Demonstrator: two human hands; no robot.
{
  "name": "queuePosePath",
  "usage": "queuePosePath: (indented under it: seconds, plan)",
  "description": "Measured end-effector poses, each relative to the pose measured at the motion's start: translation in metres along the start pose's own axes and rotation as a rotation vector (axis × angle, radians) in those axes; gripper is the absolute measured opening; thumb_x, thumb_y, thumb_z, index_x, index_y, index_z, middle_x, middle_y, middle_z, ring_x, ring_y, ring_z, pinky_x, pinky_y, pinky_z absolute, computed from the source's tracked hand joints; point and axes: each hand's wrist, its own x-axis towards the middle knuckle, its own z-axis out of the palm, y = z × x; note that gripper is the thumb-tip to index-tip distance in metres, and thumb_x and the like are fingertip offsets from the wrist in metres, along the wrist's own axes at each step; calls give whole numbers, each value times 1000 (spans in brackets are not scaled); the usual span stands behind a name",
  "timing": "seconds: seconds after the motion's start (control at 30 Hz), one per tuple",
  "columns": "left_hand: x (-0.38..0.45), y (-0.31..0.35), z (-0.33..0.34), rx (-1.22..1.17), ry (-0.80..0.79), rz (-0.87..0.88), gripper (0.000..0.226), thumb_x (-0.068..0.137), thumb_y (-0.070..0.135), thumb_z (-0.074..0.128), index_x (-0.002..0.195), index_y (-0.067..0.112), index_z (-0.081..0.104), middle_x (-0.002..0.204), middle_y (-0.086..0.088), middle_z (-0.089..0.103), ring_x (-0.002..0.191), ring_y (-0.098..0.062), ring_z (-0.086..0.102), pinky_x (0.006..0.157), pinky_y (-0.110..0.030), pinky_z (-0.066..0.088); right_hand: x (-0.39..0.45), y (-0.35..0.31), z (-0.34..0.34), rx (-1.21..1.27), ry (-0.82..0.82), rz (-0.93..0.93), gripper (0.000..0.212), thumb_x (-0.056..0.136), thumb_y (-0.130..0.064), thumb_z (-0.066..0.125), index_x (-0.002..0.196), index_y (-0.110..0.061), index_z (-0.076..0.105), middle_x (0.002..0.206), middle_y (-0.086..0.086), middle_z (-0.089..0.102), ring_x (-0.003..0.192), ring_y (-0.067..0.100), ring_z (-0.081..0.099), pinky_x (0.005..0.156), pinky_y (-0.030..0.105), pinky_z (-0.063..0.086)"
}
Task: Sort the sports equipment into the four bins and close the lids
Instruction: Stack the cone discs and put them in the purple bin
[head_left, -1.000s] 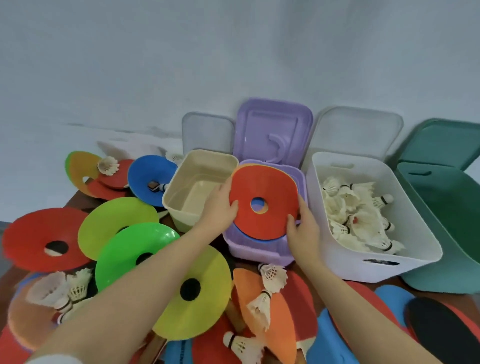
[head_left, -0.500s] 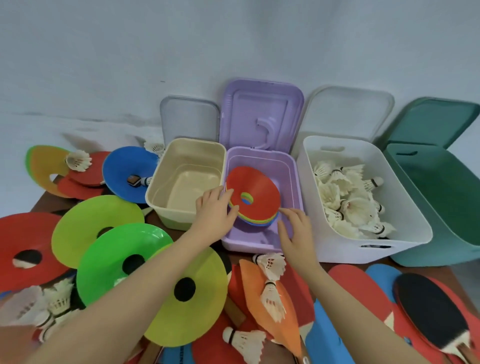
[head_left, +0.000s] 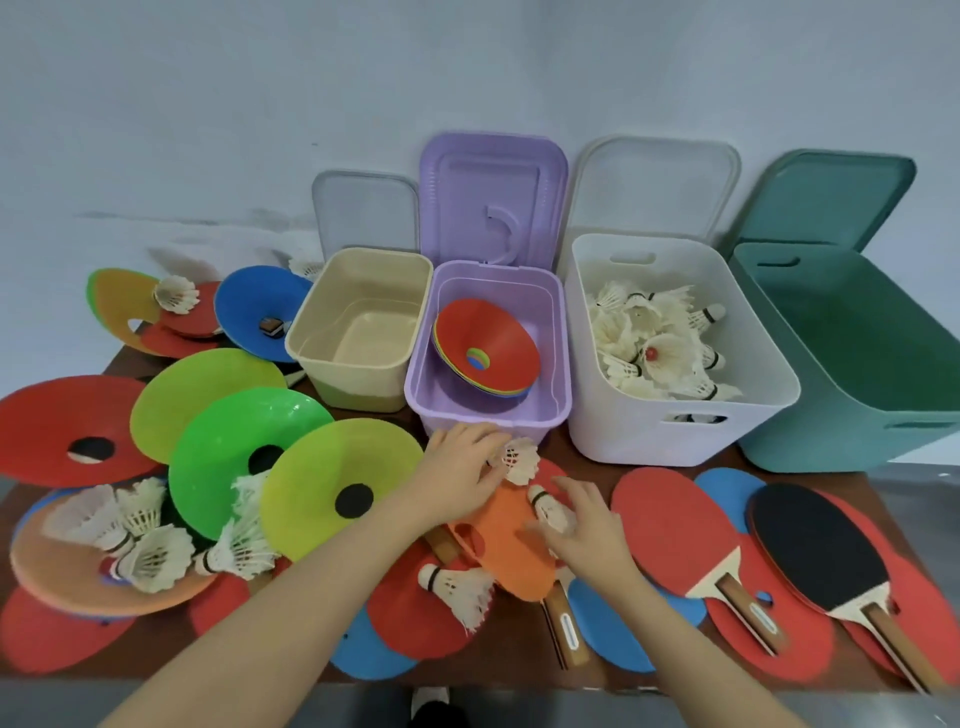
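Two hands, left hand (head_left: 462, 467) and right hand (head_left: 582, 525), fingers spread and holding nothing, had left the red cone (head_left: 488, 345) stacked in the purple bin (head_left: 556, 332) at twelve o'clock, reaching for loose shuttlecocks (head_left: 519, 460).

I see a red cone (head_left: 485, 340) topping the stack in the purple bin (head_left: 488, 410); white shuttlecocks (head_left: 655, 345) fill the white bin (head_left: 675, 436).
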Motion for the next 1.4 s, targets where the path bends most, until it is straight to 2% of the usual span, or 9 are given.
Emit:
queuePosePath:
  seconds: [0.1, 0.2, 0.37, 0.57, 0.77, 0.93, 1.03, 1.17, 1.4]
  plan:
    - [-10, 8, 7, 92, -34, 30, 49, 93, 34, 46, 140, 25, 40, 142, -1, 39, 129, -24, 36, 102, -37, 27, -8, 11, 1, -92, -29, 57, 52, 85, -47, 60, 132, -32, 44, 127, -8, 45, 117, 13, 45, 97, 37, 29]
    - [-11, 18, 13, 172, -20, 87, 49, 89, 35, 47, 137, 24, 43, 134, -2, 46, 122, -25, 43, 97, -38, 33, -14, 18, -3, -4, 57, 17, 38, 87, -43, 57, 123, -31, 53, 113, -10, 50, 107, 12, 51, 96, 41, 36]
    - [-4, 21, 26, 244, -186, -42, 57, 93, 47, 42, 144, 27, 27, 147, -7, 25, 131, -28, 27, 105, -37, 25, -11, 19, -17, 85, 209, 48, 30, 87, -34, 61, 116, -30, 58, 108, -12, 52, 102, 9, 52, 92, 42, 37]
    - [4, 8, 32, 151, -330, -55, 67, 92, 51, 42, 148, 25, 16, 155, -1, 11, 138, -25, 20, 110, -40, 18, -9, 21, -20, 124, 225, 41, 28, 87, -34, 62, 115, -31, 60, 105, -13, 53, 99, 7, 52, 92, 47, 40]
    - [2, 3, 38, 33, -156, 19, 71, 84, 38, 61, 145, 20, 30, 151, 3, 26, 137, -17, 26, 109, -33, 19, -16, 20, -24, 171, 305, 13, 25, 87, -28, 64, 112, -31, 62, 104, -14, 55, 95, 3, 53, 90, 49, 43]
    - [-7, 9, 34, -63, 117, 103, 60, 79, 35, 68, 132, 13, 48, 134, 0, 45, 124, -19, 41, 101, -33, 28, -24, 15, -33, 198, 375, -12, 24, 87, -26, 63, 111, -30, 63, 101, -19, 54, 91, 0, 54, 84, 47, 46]
    - [-7, 14, 24, -123, 264, 187, 60, 73, 38, 68, 124, 9, 55, 120, -4, 54, 112, -16, 45, 94, -36, 37, -29, 7, -42, 200, 438, -101, 27, 86, -34, 57, 110, -24, 65, 99, -11, 58, 91, -3, 53, 74, 36, 50]
    - [3, 23, 6, -249, 344, 222, 68, 70, 46, 64, 124, 6, 55, 118, -7, 54, 111, -15, 45, 96, -28, 34, -25, -10, -58, 190, 574, -193, 37, 82, -40, 50, 107, -18, 67, 98, -9, 57, 88, -6, 51, 72, 14, 42]
    - [52, 46, -23, -316, 540, 248, 61, 72, 47, 65, 109, 0, 62, 107, -13, 60, 101, -18, 51, 87, -32, 41, 8, -23, -100, 179, 799, -204, 37, 86, -35, 51, 111, -12, 65, 106, 1, 59, 96, 12, 53, 82, 34, 46]
